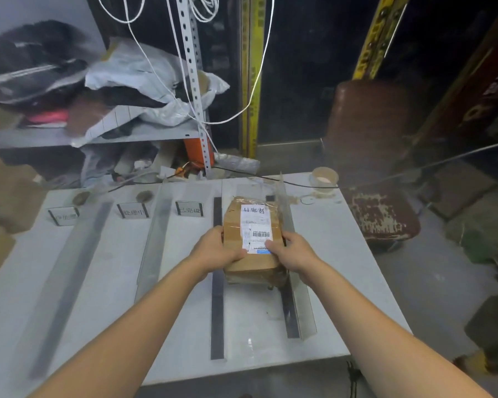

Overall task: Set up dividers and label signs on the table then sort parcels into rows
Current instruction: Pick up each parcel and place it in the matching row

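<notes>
A brown cardboard parcel with a white shipping label lies in the rightmost row of the white table. My left hand grips its left near corner and my right hand grips its right near corner. The parcel sits between two clear dividers with dark strips, one to its left and one to its right. Two more dividers stand further left. Three small label signs stand upright at the heads of the left rows.
A roll of tape rests at the table's far right corner. Behind the table is a metal shelf piled with bags and clothes, with white cords hanging. A worn brown chair stands right of the table.
</notes>
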